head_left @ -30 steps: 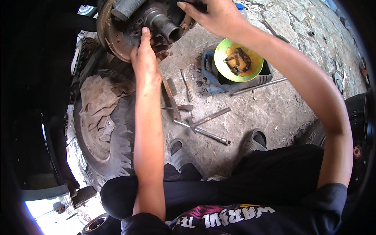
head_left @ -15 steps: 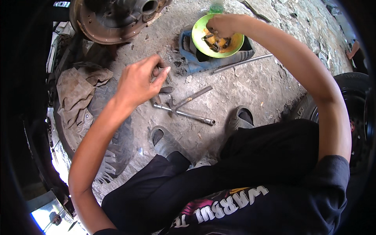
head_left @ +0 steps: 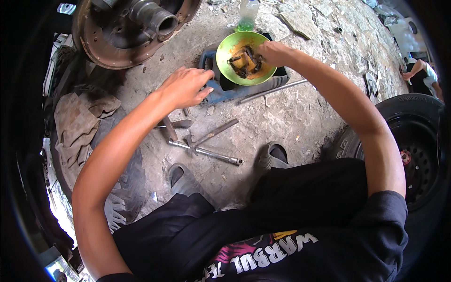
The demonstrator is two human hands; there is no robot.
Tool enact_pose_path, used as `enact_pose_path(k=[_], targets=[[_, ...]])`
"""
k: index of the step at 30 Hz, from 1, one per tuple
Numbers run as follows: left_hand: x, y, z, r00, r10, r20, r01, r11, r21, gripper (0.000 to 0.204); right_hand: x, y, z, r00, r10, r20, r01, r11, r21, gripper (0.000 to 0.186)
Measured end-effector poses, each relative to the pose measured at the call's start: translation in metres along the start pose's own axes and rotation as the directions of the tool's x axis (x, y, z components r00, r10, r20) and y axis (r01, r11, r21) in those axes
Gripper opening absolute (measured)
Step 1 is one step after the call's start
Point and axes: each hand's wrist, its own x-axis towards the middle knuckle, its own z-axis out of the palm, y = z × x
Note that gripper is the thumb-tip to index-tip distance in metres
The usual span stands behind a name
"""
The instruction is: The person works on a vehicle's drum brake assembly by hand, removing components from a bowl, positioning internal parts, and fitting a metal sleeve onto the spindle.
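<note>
A light green bowl (head_left: 224, 58) sits on a cut-open blue plastic container (head_left: 221, 94). In it lie several dark, greasy bolt-like metal pieces (head_left: 245, 62) and some orange-brown liquid or grease. My right hand (head_left: 278, 53) is at the bowl's right rim with its fingers bent over it; the fingertips are partly hidden. Left of the bowl, my left hand (head_left: 189, 86) hovers beside the container, thumb and fingers apart, nothing visible in it. Below that hand, a hammer-like tool (head_left: 171, 127) lies near a crossed metal bar (head_left: 216, 130) and a chrome socket wrench (head_left: 206, 152).
A rusty wheel drum with a hub (head_left: 157, 21) stands at upper left. A brown cloth (head_left: 77, 127) lies on a tyre at left. Another wheel (head_left: 413, 136) is at right, a metal rod (head_left: 275, 90) below the container, a bottle of green liquid (head_left: 247, 19) behind it. Another person (head_left: 420, 73) is far right.
My right hand has moved from inside the bowl to its right rim. My left hand has moved up and right toward the container, and its fingers have spread. The view has shifted.
</note>
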Motion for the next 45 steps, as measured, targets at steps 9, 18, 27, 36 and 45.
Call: enact_pose_path(k=[9,18,27,36,45], targets=[[0.032,0.009,0.016,0.98,0.005,0.196,-0.018,0.998,0.064,0.04,0.021,0.008,0.015,0.997,0.074,-0.028,-0.076,0.994,-0.083,0.018],[0.003,-0.014,0.021,0.972,-0.065,0.226,0.064,0.998,0.012,0.041,0.011,0.002,0.021,0.999,0.005,0.045,-0.004,1.0,-0.022,0.028],[-0.01,-0.04,0.024,0.99,-0.13,-0.058,0.114,0.967,-0.228,0.037,0.037,-0.026,0.046,0.946,-0.164,-0.279,0.119,0.978,-0.171,0.026],[-0.028,-0.058,0.028,0.959,-0.264,-0.103,0.233,0.942,-0.239,0.034,0.061,-0.065,0.022,0.974,-0.045,-0.224,-0.018,0.962,-0.271,0.028],[-0.065,-0.071,0.05,0.932,-0.337,0.136,0.351,0.932,-0.092,0.033,0.092,-0.168,0.026,0.941,-0.335,0.04,0.337,0.932,-0.131,0.034]])
